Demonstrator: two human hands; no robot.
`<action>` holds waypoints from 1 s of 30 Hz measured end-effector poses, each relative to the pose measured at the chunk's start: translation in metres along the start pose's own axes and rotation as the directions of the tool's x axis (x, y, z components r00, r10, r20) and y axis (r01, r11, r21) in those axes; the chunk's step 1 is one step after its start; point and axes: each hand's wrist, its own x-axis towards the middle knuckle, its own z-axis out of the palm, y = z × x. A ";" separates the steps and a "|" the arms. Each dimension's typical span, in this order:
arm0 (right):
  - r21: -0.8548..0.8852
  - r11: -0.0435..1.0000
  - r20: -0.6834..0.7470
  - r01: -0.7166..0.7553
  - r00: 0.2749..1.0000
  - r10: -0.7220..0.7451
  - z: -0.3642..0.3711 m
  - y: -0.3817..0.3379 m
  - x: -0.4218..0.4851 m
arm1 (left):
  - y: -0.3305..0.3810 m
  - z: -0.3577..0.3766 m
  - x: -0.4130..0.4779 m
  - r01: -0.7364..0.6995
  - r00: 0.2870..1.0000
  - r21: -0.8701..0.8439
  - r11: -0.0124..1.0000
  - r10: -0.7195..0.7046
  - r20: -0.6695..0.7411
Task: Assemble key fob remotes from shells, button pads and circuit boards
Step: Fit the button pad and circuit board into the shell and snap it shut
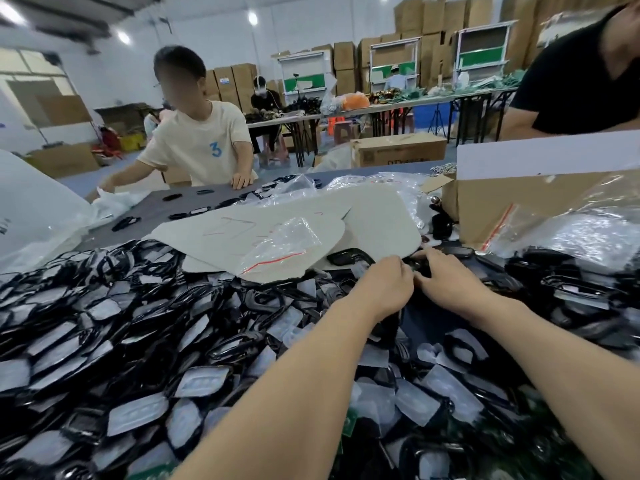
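Note:
A large heap of black key fob shells [145, 306] with pale button pads [136, 415] covers the near half of the table. My left hand [388, 285] and my right hand [450, 282] meet over a small black part [420, 268] at the far edge of the heap, fingers curled on it from both sides. What the part is stays mostly hidden between the fingers. A black shell [349, 256] lies just left of the hands, under the edge of a grey card sheet [263, 230].
An open cardboard box [502, 206] stands at the right, with clear plastic bags [588, 230] beside it. A person in a beige shirt [204, 143] works across the table at the left; another person in black [581, 81] stands at the far right. A white bag [31, 209] lies left.

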 end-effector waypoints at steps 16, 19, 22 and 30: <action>0.028 0.998 0.201 -0.050 0.979 0.043 -0.042 -0.015 -0.102 | 0.039 -0.009 -0.087 -0.059 0.982 0.167 0.984 0.028 0.186; 0.007 1.000 0.209 -0.020 0.978 0.018 -0.045 -0.025 -0.116 | 0.044 -0.011 -0.104 -0.057 0.988 0.192 0.980 0.027 0.154; 0.041 0.999 0.167 -0.032 0.986 0.024 -0.049 -0.029 -0.129 | 0.051 -0.016 -0.118 -0.072 0.994 0.125 0.990 0.061 0.093; 0.328 0.944 -0.009 0.033 0.999 -0.032 -0.060 -0.037 -0.163 | 0.065 -0.029 -0.145 -0.102 0.983 -0.155 0.983 0.076 -0.166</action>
